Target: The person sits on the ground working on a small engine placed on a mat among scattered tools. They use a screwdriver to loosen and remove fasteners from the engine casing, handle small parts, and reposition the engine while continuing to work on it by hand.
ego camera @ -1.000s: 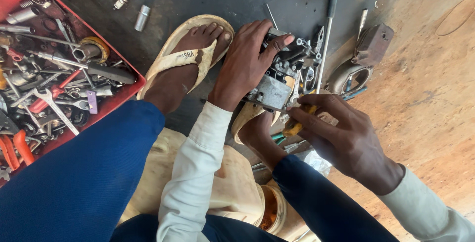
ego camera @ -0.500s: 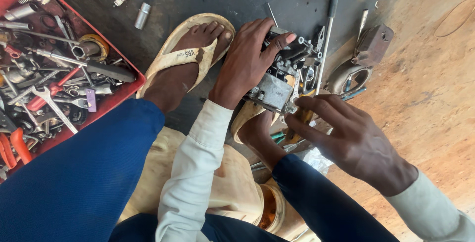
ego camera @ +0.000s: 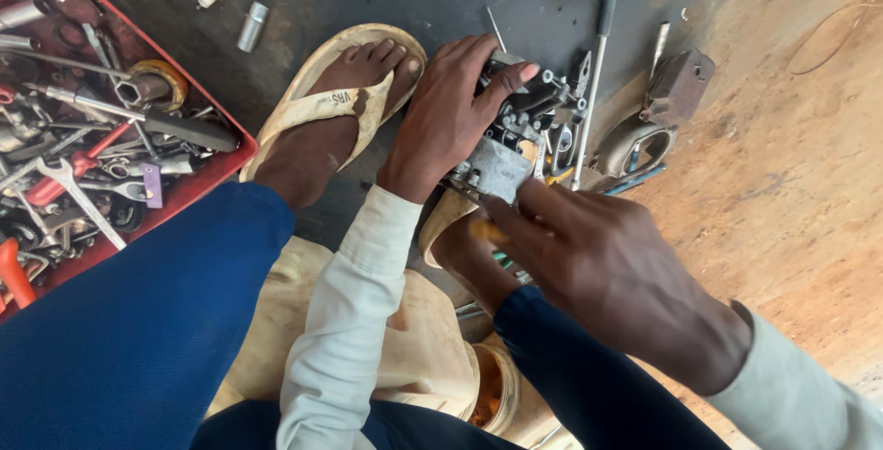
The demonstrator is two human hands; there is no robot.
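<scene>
Left hand [ego camera: 446, 119] clamped over metal carburetor [ego camera: 501, 160], right hand [ego camera: 598, 262] gripping its near edge at five o'clock, red tool tray [ego camera: 198, 183] crowding nine o'clock, bare floor [ego camera: 791, 202] at three.

My right hand [ego camera: 598, 266] now sits closer against the grey metal carburetor [ego camera: 501, 160], its fingers covering the yellow-handled tool [ego camera: 487, 229] that showed plainly a second ago.
</scene>
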